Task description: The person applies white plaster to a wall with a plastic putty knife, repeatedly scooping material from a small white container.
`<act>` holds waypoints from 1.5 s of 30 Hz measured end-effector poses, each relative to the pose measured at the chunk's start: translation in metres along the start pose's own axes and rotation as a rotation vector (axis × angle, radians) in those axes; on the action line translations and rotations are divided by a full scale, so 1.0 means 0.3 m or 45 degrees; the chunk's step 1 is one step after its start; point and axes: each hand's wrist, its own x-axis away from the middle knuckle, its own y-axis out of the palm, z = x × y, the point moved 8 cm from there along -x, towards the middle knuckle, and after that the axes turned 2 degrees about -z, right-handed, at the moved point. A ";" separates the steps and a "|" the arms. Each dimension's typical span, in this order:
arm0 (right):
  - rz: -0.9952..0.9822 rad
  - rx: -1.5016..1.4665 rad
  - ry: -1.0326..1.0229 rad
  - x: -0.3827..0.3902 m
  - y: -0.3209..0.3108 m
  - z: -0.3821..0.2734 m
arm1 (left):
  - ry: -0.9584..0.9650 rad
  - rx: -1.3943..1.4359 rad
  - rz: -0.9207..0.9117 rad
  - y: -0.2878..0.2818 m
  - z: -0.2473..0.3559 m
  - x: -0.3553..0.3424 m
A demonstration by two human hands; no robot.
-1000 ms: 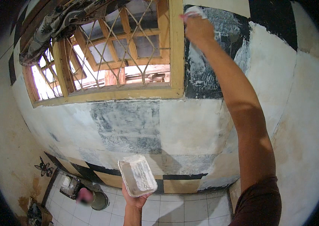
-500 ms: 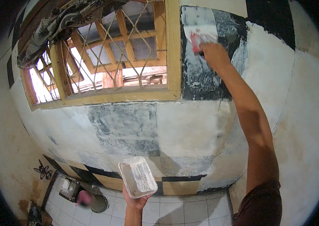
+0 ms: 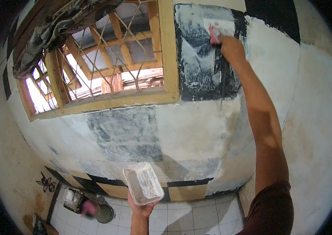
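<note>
My right hand (image 3: 232,50) is raised at arm's length to the upper right of the wall, closed around the pink-red handle of a wide putty knife (image 3: 214,34). The blade lies against a black painted patch (image 3: 203,93) beside the window, which is streaked with thin white putty. Smears cover its left and upper parts, and darker black shows lower down. Low in the middle, my left hand (image 3: 144,210) supports a white rectangular plastic tub (image 3: 136,188) from beneath. Putty residue coats the tub's inside.
A yellow wooden window frame (image 3: 169,58) with a metal grille stands left of the patch, a bunched dark curtain (image 3: 36,56) over it. Below, on the white tiled floor (image 3: 179,219), are a greenish cylindrical container (image 3: 106,213), a pink item and a dark box (image 3: 73,199).
My right hand has moved the putty knife up and rightward across the black patch, leaving fresh white streaks and ridges. The view has shifted slightly; my left hand keeps the tub in place.
</note>
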 end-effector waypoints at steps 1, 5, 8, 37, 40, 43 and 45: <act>-0.053 0.002 -0.020 0.068 0.011 -0.020 | -0.004 -0.021 0.014 -0.014 0.000 0.003; -0.013 -0.110 -0.042 0.154 -0.093 -0.004 | -0.019 -0.082 0.118 -0.030 -0.001 0.012; 0.166 -0.058 0.008 0.026 -0.274 0.034 | -0.063 -0.100 0.102 -0.027 0.004 0.007; 0.118 -0.031 0.441 -0.179 -0.234 0.085 | 0.023 -0.059 0.114 -0.019 0.045 0.077; 0.114 -0.039 0.394 -0.245 -0.202 -0.127 | 0.080 -0.025 0.128 -0.036 0.084 0.106; 0.055 -0.046 0.378 -0.260 -0.208 -0.273 | 0.137 -0.035 0.106 -0.043 0.108 0.124; -0.001 -0.188 0.387 -0.257 -0.219 -0.314 | 0.158 -0.035 0.096 -0.045 0.115 0.130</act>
